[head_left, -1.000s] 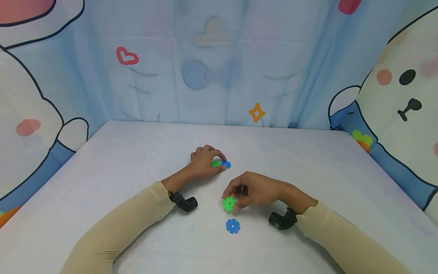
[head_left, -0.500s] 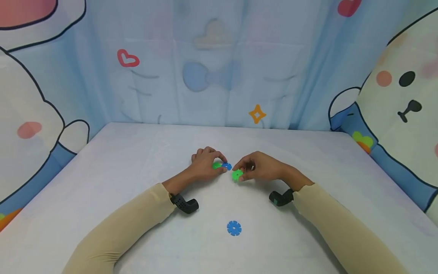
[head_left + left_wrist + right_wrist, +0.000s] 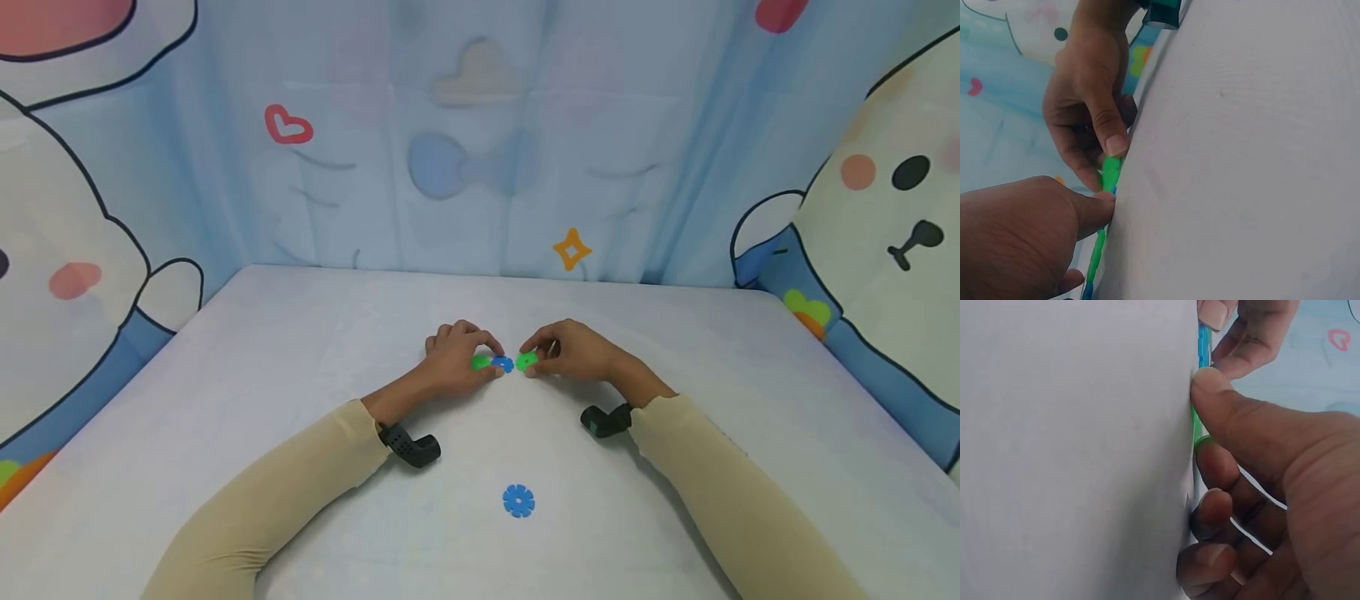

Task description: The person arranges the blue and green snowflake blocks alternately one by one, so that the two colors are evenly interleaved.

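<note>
My left hand (image 3: 456, 362) holds a blue notched disc (image 3: 505, 364) between thumb and forefinger. Joined in line with it is a green notched disc (image 3: 481, 362), partly covered by that hand. Further along this row, the left wrist view shows a bit of blue (image 3: 1088, 290). My right hand (image 3: 579, 352) pinches a second green notched disc (image 3: 527, 361) by its right side. The left edge of this green disc is right at the edge of the blue one. Nearer the front, another blue notched disc (image 3: 518, 501) lies flat on the table.
A pale cloth covers the table (image 3: 360, 508). Behind it hangs a light blue curtain (image 3: 330, 217) with cartoon prints. Each wrist carries a black camera, the left camera (image 3: 411, 447) and the right camera (image 3: 606, 421) both close above the cloth.
My right hand has carried its green disc away from the front blue disc, up to the row in the left hand. The left hand has stayed in place, keeping its hold.
</note>
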A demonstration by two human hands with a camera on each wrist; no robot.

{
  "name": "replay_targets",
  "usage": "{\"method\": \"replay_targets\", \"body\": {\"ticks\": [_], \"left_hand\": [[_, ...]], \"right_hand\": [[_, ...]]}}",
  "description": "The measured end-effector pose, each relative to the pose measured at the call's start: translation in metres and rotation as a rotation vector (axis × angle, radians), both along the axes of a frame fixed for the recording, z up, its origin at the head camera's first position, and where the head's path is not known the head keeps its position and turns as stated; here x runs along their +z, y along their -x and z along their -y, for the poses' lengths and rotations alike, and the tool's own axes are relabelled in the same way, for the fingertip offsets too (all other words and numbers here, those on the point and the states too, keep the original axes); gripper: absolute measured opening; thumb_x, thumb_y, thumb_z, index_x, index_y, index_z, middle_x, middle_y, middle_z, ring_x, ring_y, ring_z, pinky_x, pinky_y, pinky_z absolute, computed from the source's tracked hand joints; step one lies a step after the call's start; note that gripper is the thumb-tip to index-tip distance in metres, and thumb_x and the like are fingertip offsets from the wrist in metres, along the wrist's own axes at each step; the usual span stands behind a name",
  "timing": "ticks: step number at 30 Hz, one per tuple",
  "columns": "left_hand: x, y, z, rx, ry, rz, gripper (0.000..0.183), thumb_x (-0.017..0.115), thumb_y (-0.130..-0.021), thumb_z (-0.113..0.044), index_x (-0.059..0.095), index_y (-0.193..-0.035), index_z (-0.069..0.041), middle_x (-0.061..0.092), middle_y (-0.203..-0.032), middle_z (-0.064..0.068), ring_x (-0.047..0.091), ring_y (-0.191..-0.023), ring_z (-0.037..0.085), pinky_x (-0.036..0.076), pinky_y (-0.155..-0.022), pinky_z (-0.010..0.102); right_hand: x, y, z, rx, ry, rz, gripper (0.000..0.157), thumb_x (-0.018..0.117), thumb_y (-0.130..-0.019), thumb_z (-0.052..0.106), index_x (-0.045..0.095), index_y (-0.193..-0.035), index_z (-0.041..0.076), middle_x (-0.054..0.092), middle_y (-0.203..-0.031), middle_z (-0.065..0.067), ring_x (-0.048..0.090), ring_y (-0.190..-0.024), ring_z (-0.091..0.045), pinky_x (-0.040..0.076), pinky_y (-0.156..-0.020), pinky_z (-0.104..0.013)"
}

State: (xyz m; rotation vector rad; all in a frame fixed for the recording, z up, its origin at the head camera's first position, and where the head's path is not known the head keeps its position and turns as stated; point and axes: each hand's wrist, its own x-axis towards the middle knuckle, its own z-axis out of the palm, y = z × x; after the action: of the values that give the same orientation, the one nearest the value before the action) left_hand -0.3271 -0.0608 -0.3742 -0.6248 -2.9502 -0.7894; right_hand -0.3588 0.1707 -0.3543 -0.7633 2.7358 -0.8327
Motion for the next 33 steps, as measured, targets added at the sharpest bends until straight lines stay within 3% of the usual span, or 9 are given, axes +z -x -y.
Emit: {"method": "replay_targets", "body": {"ticks": [8,21,33], "left_hand": [[0.0005,-0.0001,-0.0009,0.004,0.0,0.001,0.027,0.065,-0.093,-0.038,0.067,-0.118,-0.028,0.046,-0.142,0.011,0.035,-0.134,0.035,0.026,-0.107,0.058],[0.0008,0.0001,0.0,0.005,0.005,0.008,0.029,0.065,-0.093,-0.039,0.067,-0.119,-0.028,0.046,-0.143,0.011,0.034,-0.135,0.036,0.027,-0.107,0.057],[0.0024,-0.0005,-0.0003,-0.004,0.007,0.009,0.029,0.064,-0.093,-0.039,0.067,-0.12,-0.027,0.045,-0.144,0.012,0.033,-0.136,0.037,0.027,-0.107,0.058]], "right_hand": [[-0.0001,-0.0053,0.0014,-0.043,-0.034,-0.036,0.035,0.079,-0.084,0.026,0.071,-0.114,0.01,0.066,-0.095,-0.005,0.057,-0.083,-0.017,0.049,-0.071,-0.028],[-0.005,-0.0053,0.0024,-0.035,-0.065,-0.094,0.035,0.077,-0.086,0.029,0.071,-0.115,0.011,0.068,-0.105,-0.007,0.058,-0.096,-0.02,0.048,-0.085,-0.035],[-0.0041,-0.0092,0.0028,-0.051,-0.045,-0.076,0.037,0.078,-0.084,0.03,0.07,-0.115,0.011,0.067,-0.098,-0.005,0.056,-0.087,-0.018,0.046,-0.075,-0.029]]}}
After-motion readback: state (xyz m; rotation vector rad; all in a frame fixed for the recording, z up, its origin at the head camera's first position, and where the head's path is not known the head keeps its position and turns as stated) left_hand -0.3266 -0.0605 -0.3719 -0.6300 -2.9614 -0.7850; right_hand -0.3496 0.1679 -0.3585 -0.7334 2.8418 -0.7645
